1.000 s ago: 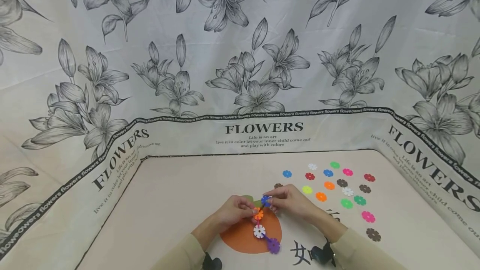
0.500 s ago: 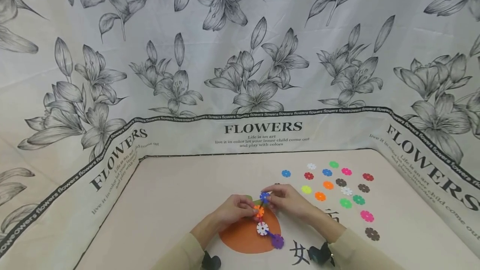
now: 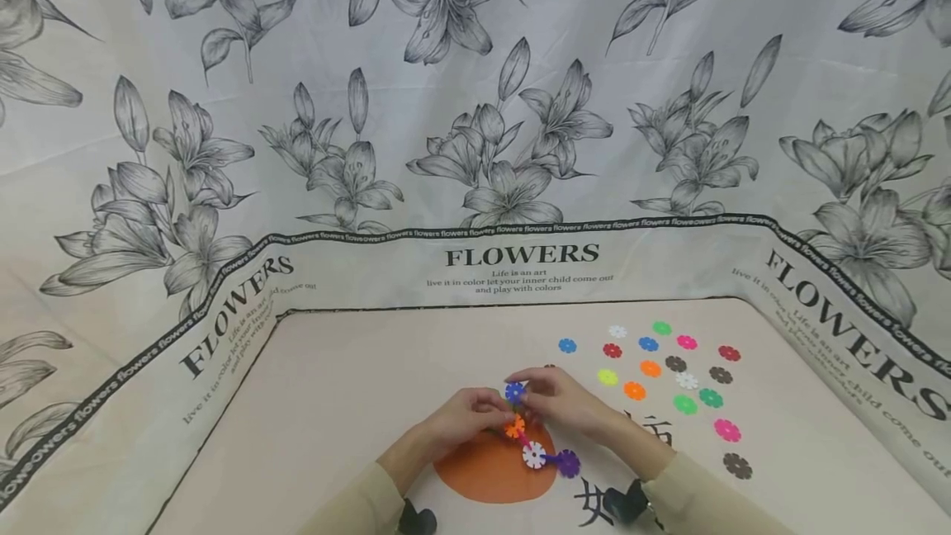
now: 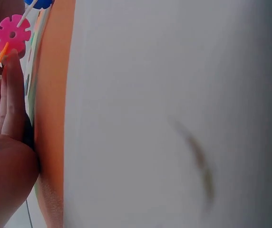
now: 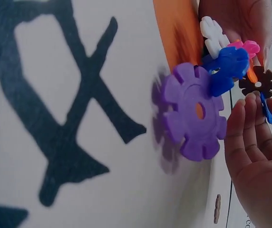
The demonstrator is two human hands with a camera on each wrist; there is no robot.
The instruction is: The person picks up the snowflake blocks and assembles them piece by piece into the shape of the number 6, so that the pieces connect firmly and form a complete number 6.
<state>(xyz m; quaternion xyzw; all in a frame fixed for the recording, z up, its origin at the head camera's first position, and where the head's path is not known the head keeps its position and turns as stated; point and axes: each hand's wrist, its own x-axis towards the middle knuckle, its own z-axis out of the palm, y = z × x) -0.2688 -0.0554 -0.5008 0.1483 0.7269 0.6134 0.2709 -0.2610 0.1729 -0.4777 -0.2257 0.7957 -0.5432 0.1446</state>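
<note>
Both hands hold a chain of notched plastic snowflake discs, joined edge to edge, over the printed orange circle (image 3: 475,469). My left hand (image 3: 464,415) pinches the chain near its orange disc (image 3: 514,426). My right hand (image 3: 560,401) pinches the blue end disc (image 3: 515,392). In the right wrist view, a brown disc (image 5: 269,84) sits between the two hands' fingertips, joined to that blue disc (image 5: 267,111). Toward the other end come a pink disc (image 4: 13,35), a white disc (image 3: 533,456), another blue disc (image 5: 228,69) and a purple disc (image 3: 568,463). Fingers partly hide the orange disc.
Loose discs of several colours lie scattered on the right of the beige tabletop (image 3: 357,370), among them a yellow disc (image 3: 607,376) and a pink disc (image 3: 727,430). Black printed characters (image 3: 594,504) mark the cloth near the right forearm. A flower-print curtain (image 3: 520,279) encloses the back and sides.
The purple end of the chain has swung to the right and up, and the white disc has shifted right. My right hand has moved slightly left with the blue end disc.
</note>
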